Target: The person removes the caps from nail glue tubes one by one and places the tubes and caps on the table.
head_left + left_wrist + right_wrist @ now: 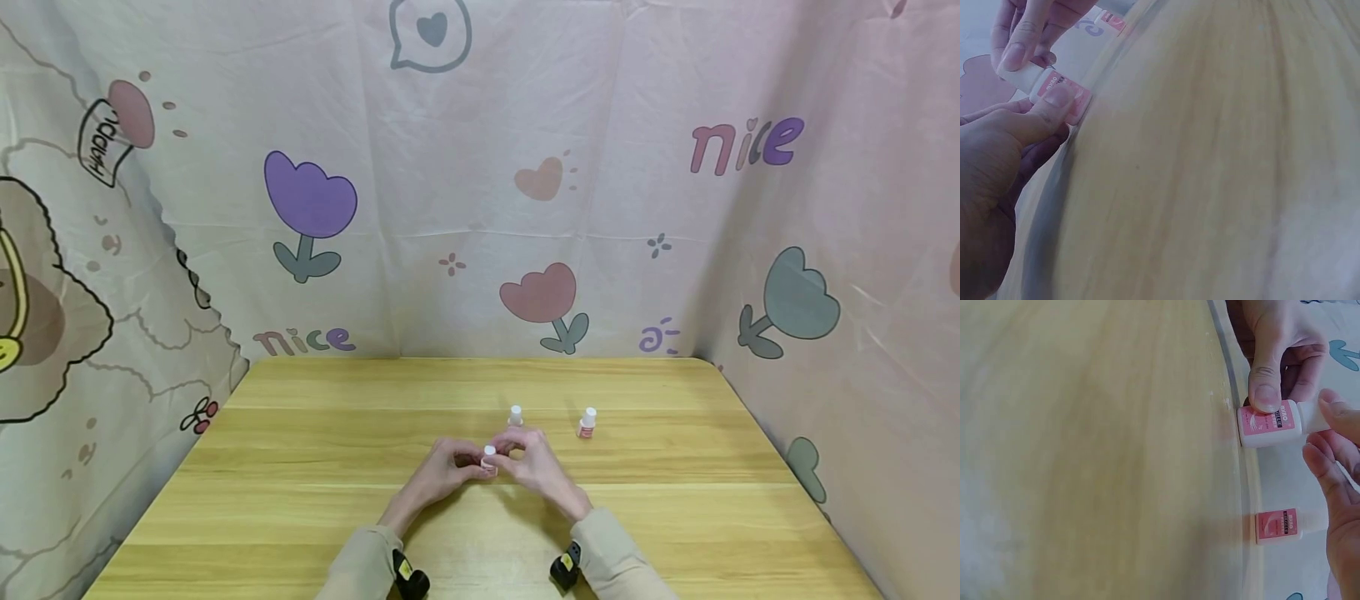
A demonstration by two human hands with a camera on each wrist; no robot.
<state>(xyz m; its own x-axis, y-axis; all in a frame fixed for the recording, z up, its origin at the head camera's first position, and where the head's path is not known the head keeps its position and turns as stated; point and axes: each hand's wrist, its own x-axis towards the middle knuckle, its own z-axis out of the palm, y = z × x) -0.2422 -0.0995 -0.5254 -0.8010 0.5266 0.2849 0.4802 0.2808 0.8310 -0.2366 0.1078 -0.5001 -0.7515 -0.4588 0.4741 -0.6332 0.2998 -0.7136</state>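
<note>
A small white glue bottle (489,467) with a pink label stands on the table between both hands. My left hand (441,473) pinches its body, the thumb lying over the label in the left wrist view. My right hand (538,463) holds the white cap (1021,76) between thumb and fingers. The cap sits on the bottle. In the right wrist view the printed label (1266,422) faces the camera. Just behind the right hand is a second white-capped bottle (515,414), its lower part hidden by that hand in the head view.
A third bottle (587,425) with a pink label stands upright farther right on the wooden table (315,467). Printed cloth (450,183) hangs behind the table and along both sides. Dark wrist cameras are strapped at both sleeves.
</note>
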